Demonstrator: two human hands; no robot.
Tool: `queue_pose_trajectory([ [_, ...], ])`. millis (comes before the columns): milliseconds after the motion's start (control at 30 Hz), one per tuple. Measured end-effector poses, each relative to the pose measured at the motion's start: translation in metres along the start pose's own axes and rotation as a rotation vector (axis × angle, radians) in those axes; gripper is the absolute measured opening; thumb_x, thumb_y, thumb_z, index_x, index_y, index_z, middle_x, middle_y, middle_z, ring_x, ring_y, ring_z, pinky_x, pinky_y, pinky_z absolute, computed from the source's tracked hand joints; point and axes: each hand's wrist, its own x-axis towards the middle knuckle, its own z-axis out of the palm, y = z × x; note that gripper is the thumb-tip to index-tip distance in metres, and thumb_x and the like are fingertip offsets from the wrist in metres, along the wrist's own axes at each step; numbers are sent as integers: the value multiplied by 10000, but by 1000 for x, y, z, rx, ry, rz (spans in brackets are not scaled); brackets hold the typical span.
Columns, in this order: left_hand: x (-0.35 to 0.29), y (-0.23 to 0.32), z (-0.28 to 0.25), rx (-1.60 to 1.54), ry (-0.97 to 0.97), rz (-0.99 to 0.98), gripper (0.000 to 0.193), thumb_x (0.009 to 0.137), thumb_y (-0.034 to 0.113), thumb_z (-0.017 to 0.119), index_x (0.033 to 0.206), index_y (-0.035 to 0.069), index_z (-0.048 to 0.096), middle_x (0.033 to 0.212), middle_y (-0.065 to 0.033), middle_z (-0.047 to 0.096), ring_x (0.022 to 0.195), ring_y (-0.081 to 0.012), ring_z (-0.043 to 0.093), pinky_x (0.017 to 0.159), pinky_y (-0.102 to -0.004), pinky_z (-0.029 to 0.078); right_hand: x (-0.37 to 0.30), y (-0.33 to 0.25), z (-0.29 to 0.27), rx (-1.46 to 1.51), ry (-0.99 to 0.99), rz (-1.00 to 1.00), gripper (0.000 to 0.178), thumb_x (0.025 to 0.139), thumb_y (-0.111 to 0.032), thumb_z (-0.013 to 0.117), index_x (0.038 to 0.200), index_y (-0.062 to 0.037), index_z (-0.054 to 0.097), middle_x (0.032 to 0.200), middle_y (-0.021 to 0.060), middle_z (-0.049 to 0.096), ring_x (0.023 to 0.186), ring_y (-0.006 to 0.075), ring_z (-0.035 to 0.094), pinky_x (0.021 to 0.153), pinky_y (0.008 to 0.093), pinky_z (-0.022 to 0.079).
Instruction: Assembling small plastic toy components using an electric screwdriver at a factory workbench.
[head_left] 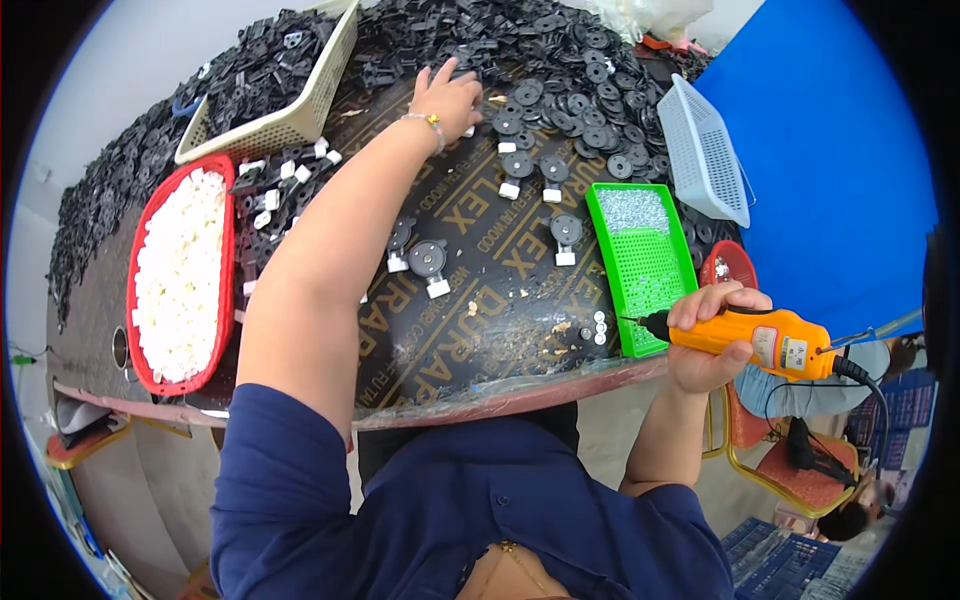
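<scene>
My right hand [700, 345] grips an orange electric screwdriver [800, 342], its dark tip pointing left over the green tray [645, 262]. Small silver screws [632, 210] fill that tray's far end. Across the table my left hand [447, 98] stretches to the edge of a heap of black plastic parts [420, 45], fingers spread; a white bit shows beside it, and its fingertips' contact is unclear. Between my arms lie several black round pieces with white blocks attached, among them one near the middle [428, 260] and another left of the tray [566, 232].
At left stands a red basket [137, 275] of white pieces [185, 270], behind it a cream basket [318, 85] of black parts. Black discs [600, 115] pile at far right beside a pale basket [705, 150] and a red bowl [735, 258]. Metal rings [600, 328] lie near the front edge.
</scene>
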Motion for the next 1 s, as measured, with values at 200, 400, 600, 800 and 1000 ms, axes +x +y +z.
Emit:
queue_pose_trajectory([
  [200, 5, -3, 10, -35, -197, -50, 217, 857, 278, 774, 1013, 176, 664, 1200, -50, 701, 1457, -309, 415, 1159, -600, 255, 17, -1, -37, -9, 81, -16, 536, 934, -564, 674, 1195, -131, 495, 893, 64, 503, 709, 164, 548, 608, 305, 502],
  [400, -76, 78, -93, -580, -52, 74, 248, 781, 166, 800, 977, 101, 663, 992, -102, 660, 1059, -327, 617, 963, -463, 413, 36, 35, -67, -45, 152, 66, 477, 921, -413, 735, 1193, -109, 487, 890, 72, 514, 724, 197, 565, 621, 330, 504],
  [600, -187, 153, -132, -605, -266, 143, 429, 730, 139, 854, 1104, 116, 644, 1128, -80, 675, 1328, -327, 527, 1110, -506, 334, 37, 62, -70, -53, 167, 87, 403, 952, -331, 708, 1187, -104, 472, 874, 73, 527, 706, 190, 569, 616, 339, 511],
  [800, -222, 164, -124, -530, -207, 29, 439, 725, 131, 850, 1115, 109, 650, 1159, -48, 679, 1328, -315, 527, 1100, -497, 336, 41, 69, -75, -120, 127, 108, 313, 979, -249, 648, 1184, -89, 473, 865, 70, 537, 706, 181, 580, 621, 342, 525],
  [1000, -227, 167, -106, -568, -148, -44, 472, 738, 149, 848, 1164, 100, 651, 1208, -52, 674, 1342, -320, 514, 1108, -484, 323, 39, 68, -69, -152, 111, 88, 296, 983, -237, 638, 1180, -85, 478, 867, 67, 539, 708, 179, 585, 623, 338, 532],
])
